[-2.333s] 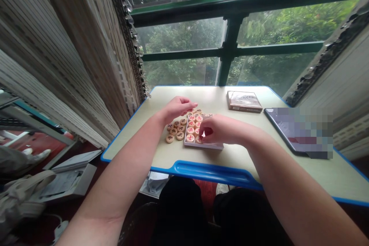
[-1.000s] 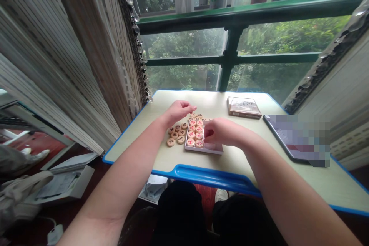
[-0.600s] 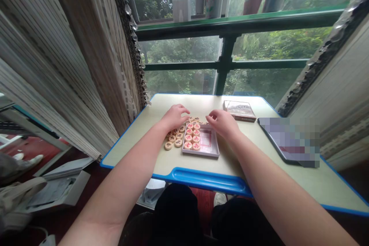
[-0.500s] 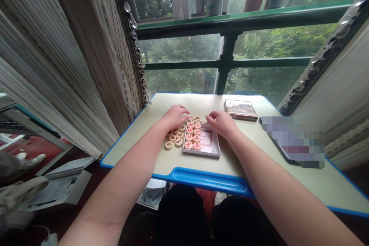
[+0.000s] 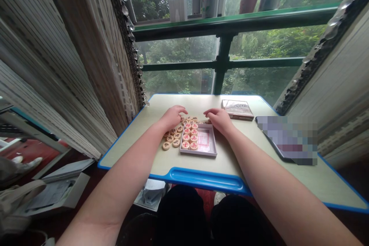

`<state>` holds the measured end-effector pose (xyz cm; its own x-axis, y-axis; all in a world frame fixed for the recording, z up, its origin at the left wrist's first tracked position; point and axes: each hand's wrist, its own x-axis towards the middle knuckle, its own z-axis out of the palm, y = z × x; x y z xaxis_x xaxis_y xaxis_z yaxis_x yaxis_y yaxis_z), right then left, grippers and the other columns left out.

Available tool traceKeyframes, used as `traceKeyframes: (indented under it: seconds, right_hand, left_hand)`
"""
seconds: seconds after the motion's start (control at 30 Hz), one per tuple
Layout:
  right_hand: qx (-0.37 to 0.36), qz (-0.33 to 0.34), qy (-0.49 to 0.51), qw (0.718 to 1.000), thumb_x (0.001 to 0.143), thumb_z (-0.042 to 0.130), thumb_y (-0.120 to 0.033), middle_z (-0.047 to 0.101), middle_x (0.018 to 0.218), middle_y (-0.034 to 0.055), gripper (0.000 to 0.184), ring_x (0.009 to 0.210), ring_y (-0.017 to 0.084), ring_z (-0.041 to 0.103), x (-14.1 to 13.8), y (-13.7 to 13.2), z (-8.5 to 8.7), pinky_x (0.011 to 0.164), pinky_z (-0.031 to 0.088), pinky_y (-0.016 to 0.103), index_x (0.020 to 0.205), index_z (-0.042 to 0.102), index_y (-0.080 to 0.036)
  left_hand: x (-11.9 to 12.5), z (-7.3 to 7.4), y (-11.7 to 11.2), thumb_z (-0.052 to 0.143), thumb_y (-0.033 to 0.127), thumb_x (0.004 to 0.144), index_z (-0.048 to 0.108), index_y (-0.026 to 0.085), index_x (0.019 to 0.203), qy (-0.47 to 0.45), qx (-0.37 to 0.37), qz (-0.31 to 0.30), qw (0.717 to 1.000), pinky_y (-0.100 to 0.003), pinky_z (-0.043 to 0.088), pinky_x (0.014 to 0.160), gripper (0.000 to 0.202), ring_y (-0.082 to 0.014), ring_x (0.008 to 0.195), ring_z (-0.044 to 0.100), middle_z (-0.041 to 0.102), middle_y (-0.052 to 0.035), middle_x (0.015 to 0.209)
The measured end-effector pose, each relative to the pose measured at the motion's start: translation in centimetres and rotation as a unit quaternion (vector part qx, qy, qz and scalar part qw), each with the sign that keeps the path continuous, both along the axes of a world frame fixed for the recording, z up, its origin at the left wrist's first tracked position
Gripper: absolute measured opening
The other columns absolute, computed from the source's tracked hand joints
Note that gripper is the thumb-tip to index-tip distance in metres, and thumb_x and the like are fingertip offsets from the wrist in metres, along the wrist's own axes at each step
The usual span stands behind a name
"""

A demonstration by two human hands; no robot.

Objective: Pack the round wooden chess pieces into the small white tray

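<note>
A shallow white box (image 5: 213, 142) lies on the table, holding two columns of round xiangqi pieces (image 5: 194, 138) with red characters. Its right part shows a printed red grid. Loose pieces with dark characters (image 5: 170, 138) lie to the left of the box and along its far edge. My left hand (image 5: 173, 116) hovers over the far-left loose pieces, fingers apart, with nothing seen in it. By the box's far right corner is my right hand (image 5: 218, 118), fingers loosely bent and reaching left above the far row of pieces; it appears to hold nothing.
A flat picture-topped box (image 5: 238, 109) sits at the back right of the table (image 5: 132, 142). Nearer is a blurred-out dark flat device (image 5: 284, 138). A blue pen groove (image 5: 206, 180) runs along the front edge. Curtains flank both sides; cans and cups stand on the window ledge.
My left hand has drawn slightly back from the box, uncovering more pieces at the far left. My right hand's fingers have lifted and stretched a little. The view has shifted slightly.
</note>
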<state>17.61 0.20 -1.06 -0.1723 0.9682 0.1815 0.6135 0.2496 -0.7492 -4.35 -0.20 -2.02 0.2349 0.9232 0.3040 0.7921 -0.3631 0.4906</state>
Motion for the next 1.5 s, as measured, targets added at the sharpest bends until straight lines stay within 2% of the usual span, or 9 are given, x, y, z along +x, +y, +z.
traceKeyframes:
  seconds: [0.1,0.23,0.43,0.67,0.93,1.07,1.2,1.37,1.5]
  right_hand:
    - [0.021,-0.009,-0.030,0.999,0.073,0.044,-0.019,0.071,0.085,0.0047,0.032,0.082,0.017,0.063,0.0,0.0,0.0,0.076,0.046,0.026,0.089,0.071,-0.016]
    - [0.042,-0.008,-0.064,0.997,0.074,0.046,-0.017,0.071,0.090,0.0051,0.029,0.090,0.020,0.062,0.1,0.2,-0.3,0.086,0.045,0.030,0.085,0.073,-0.018]
    - [0.021,0.087,-0.015,0.996,0.075,0.049,-0.019,0.068,0.105,0.0070,0.032,0.100,0.023,0.060,0.0,0.4,-0.8,0.090,0.045,0.034,0.098,0.071,-0.017]
    - [0.013,0.130,-0.037,0.991,0.077,0.050,-0.021,0.069,0.103,0.0064,0.026,0.101,0.022,0.060,0.0,0.3,-0.9,0.090,0.045,0.031,0.088,0.073,-0.017]
    - [0.042,0.143,-0.062,0.987,0.084,0.048,-0.035,0.066,0.112,0.0068,0.032,0.106,0.021,0.057,-0.2,0.0,-0.6,0.096,0.041,0.034,0.104,0.068,-0.019]
    - [0.029,0.147,-0.088,0.985,0.086,0.046,-0.041,0.068,0.105,0.0082,0.036,0.102,0.022,0.059,-0.3,-0.2,-0.4,0.093,0.042,0.034,0.095,0.071,-0.017]
    - [0.041,0.135,-0.094,0.986,0.086,0.045,-0.041,0.068,0.104,0.0077,0.036,0.101,0.022,0.059,-0.4,-0.2,-0.5,0.092,0.043,0.034,0.097,0.070,-0.018]
    - [0.064,0.158,-0.140,0.975,0.088,0.041,-0.036,0.062,0.118,0.0051,0.036,0.114,0.023,0.050,-0.6,-0.4,-0.3,0.102,0.033,0.037,0.105,0.068,-0.021]
    - [0.063,0.156,-0.152,0.974,0.087,0.041,-0.030,0.065,0.115,0.0031,0.033,0.111,0.022,0.051,-0.6,-0.3,-0.4,0.101,0.033,0.037,0.104,0.069,-0.021]
  left_hand:
    - [0.0,0.3,-0.1,0.036,-0.002,0.062,0.069,0.016,0.090,-0.012,0.026,0.014,0.999,-0.029,0.043,0.096,0.047,-0.0172,0.110,0.053,0.058,-0.0061,0.117]
    - [-0.3,0.7,0.0,0.036,-0.001,0.066,0.070,0.017,0.091,0.061,0.060,0.056,0.995,-0.029,0.037,0.103,0.045,-0.0175,0.111,0.052,0.060,-0.0051,0.116]
    - [-1.4,-0.7,0.8,0.033,0.029,0.088,0.048,0.015,0.128,0.168,-0.024,0.138,0.976,-0.039,0.026,0.108,0.045,-0.0244,0.130,0.034,0.040,-0.0111,0.140]
    - [-1.6,-0.9,1.3,0.023,0.043,0.091,0.044,0.023,0.132,0.150,-0.079,0.104,0.980,-0.042,0.022,0.109,0.050,-0.0229,0.133,0.031,0.032,-0.0031,0.146]
    - [-1.3,-0.2,0.7,0.032,0.042,0.088,0.056,0.015,0.113,0.132,-0.018,0.115,0.984,-0.037,0.038,0.097,0.044,-0.0239,0.111,0.051,0.056,-0.0130,0.117]
    - [-0.9,0.0,0.3,0.032,0.044,0.087,0.050,0.016,0.126,0.126,-0.026,0.062,0.990,-0.035,0.035,0.102,0.051,-0.0231,0.119,0.046,0.050,-0.0116,0.130]
    - [-0.5,0.3,-0.1,0.036,0.046,0.086,0.060,0.018,0.116,0.121,-0.046,0.009,0.992,-0.032,0.032,0.104,0.048,-0.0219,0.121,0.045,0.052,-0.0083,0.131]
    - [0.2,0.5,-0.5,0.039,0.039,0.085,0.065,0.021,0.109,0.075,-0.052,-0.036,0.995,-0.027,0.039,0.097,0.040,-0.0191,0.108,0.056,0.063,-0.0029,0.116]
    - [0.4,0.4,-0.4,0.041,0.021,0.080,0.063,0.020,0.113,0.052,-0.074,-0.009,0.996,-0.026,0.041,0.097,0.040,-0.0177,0.108,0.057,0.064,-0.0028,0.116]
